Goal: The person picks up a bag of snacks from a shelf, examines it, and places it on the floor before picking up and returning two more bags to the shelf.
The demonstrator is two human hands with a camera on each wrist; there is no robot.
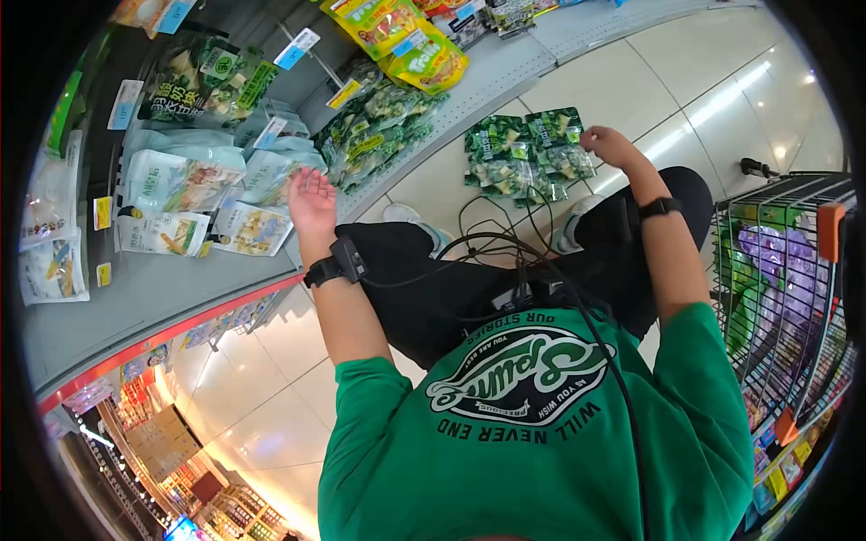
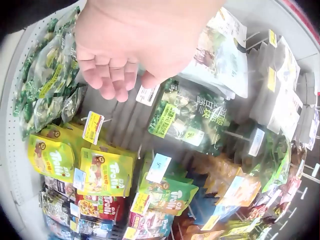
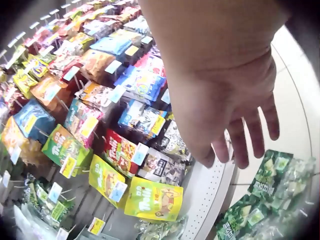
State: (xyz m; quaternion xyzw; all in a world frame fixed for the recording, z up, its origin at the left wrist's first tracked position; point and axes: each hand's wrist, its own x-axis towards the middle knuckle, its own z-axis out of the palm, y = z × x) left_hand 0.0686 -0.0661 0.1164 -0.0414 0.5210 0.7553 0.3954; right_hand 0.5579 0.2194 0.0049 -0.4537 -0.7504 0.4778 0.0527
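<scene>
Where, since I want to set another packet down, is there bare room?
Bare floor tiles lie between the green packets on the floor and the perforated shelf edge. The grey shelf is bare between the white pouches and the red strip. It looks crowded around the left hand and between the shoes, where cables hang.

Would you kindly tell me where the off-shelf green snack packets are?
In the head view, the packets lie on the tiled floor, above and right of centre, between the shelf edge and the right hand.
</scene>
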